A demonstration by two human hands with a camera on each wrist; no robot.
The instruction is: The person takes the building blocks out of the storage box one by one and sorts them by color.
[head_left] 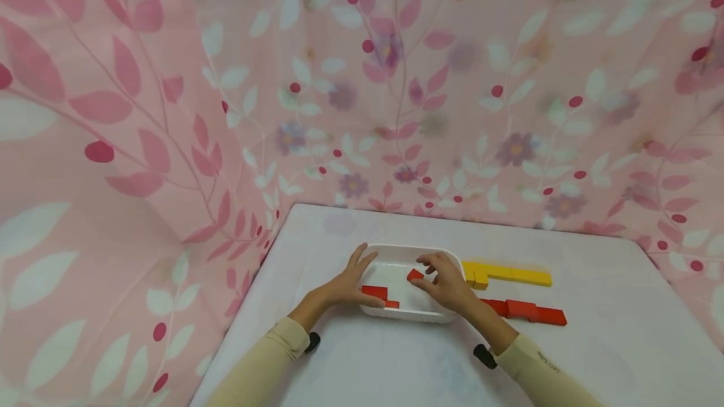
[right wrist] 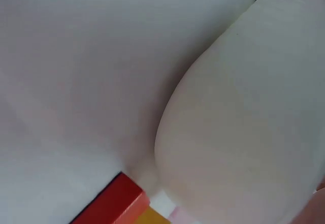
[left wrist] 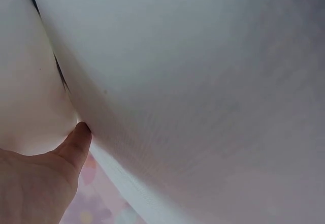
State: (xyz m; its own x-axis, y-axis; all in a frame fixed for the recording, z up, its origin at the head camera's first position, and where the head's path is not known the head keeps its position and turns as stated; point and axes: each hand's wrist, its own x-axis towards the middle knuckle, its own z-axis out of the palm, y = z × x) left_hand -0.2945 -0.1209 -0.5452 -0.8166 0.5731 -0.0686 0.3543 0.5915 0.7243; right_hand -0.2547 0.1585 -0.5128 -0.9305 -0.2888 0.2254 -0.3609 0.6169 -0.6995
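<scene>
A white tray (head_left: 410, 315) stands on the table with a few red blocks inside. My left hand (head_left: 343, 284) is at its left side, fingers spread along the rim, thumb beside a red block (head_left: 374, 292) and a smaller red block (head_left: 392, 304) in the near left corner. My right hand (head_left: 449, 281) reaches over the tray's right side with loosely bent fingers. Its thumb tip overlaps another red block (head_left: 415, 275), while a gap shows between that block and the index fingertip. In the left wrist view, part of my left hand (left wrist: 43, 183) shows at lower left.
Right of the tray lie a row of yellow blocks (head_left: 515, 273) and, closer to me, a row of red blocks (head_left: 523, 310). One red block (right wrist: 114, 201) shows low in the right wrist view. Flowered pink cloth (head_left: 396, 112) hangs behind the white table (head_left: 622, 306) and at left.
</scene>
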